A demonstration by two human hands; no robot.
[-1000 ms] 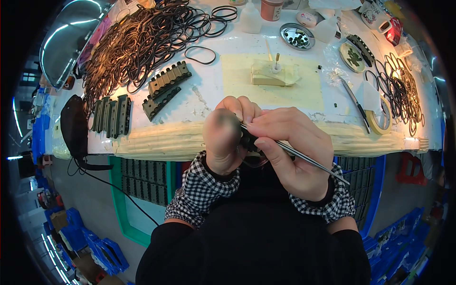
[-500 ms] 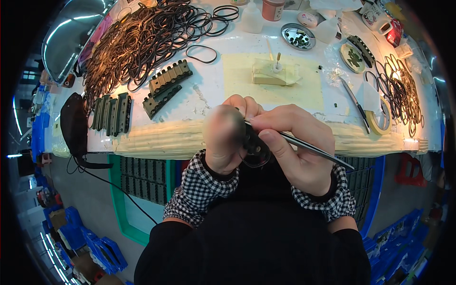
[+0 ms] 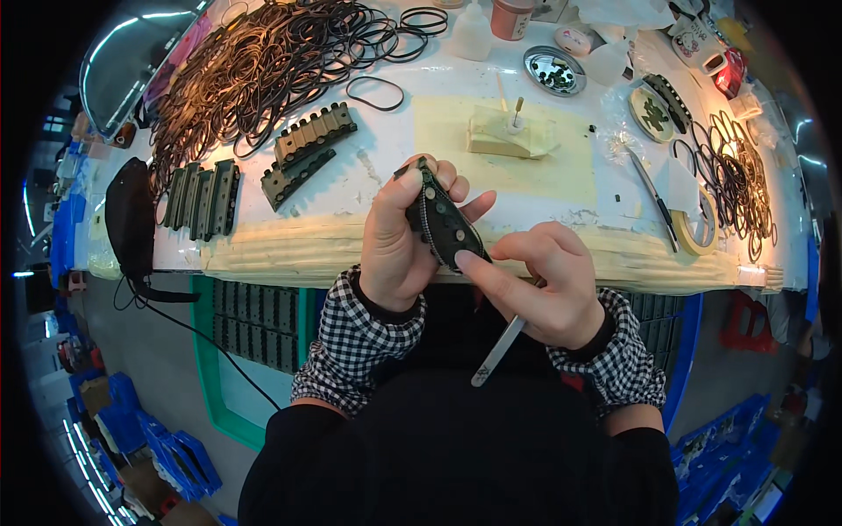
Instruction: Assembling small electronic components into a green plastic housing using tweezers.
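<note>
Raised over the table's front edge, my left hand (image 3: 395, 232) is closed round a dark green part (image 3: 447, 223) with small round studs on its face. A thin ridged dark band or edging curves along that part. My right hand (image 3: 548, 280) is closed on a pair of silver tweezers (image 3: 500, 349), whose tips are hidden in the palm while the other end points down toward my lap. One right fingertip presses on the lower end of the green part.
Black rubber rings (image 3: 254, 79) lie heaped at far left, near several similar green parts (image 3: 203, 202). A padded block (image 3: 509, 133) stands on yellow paper. To the right are a craft knife (image 3: 653, 197), a tape roll (image 3: 702, 223) and a metal dish (image 3: 554, 70).
My left hand has turned, showing the green part's studded face. The tweezers have swung from pointing right to pointing down, and a right fingertip now presses on the part.
</note>
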